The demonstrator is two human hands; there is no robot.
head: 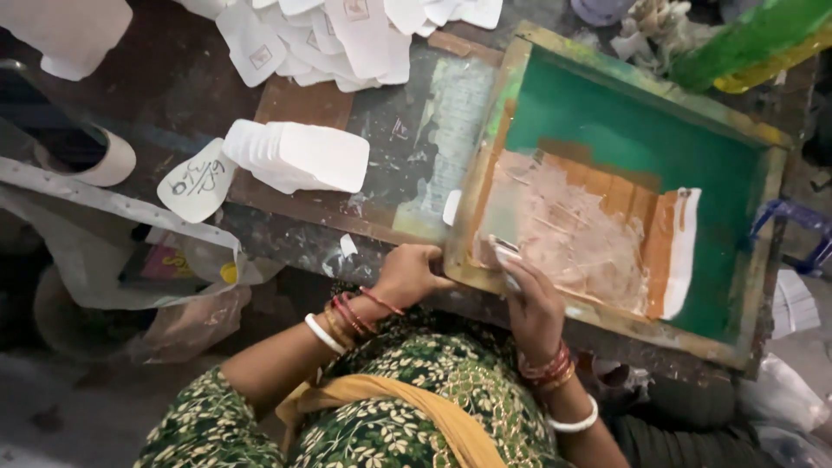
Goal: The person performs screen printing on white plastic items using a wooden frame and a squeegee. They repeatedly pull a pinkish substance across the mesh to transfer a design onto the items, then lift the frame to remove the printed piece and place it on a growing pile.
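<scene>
Printing stroke in hand: left hand [409, 276] grips the frame [485, 130] edge, right hand [530, 305] clasps a squeegee [505, 254] on the screen, calling for an even pull.

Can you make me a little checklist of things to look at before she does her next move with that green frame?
1. Left hand grips the near edge of the green-meshed wooden printing frame: ok.
2. Right hand holds the small flat scraper inside the frame: ok.
3. Pale pinkish ink smear lies on the mesh ahead of the scraper: ok.
4. Whether a card sits under the frame: cannot tell, the frame hides it.
5. Stack of blank white shaped cards lies close by, left of the frame: ok.
6. Frame lying flat on the dark worktable: cannot tell.
</scene>
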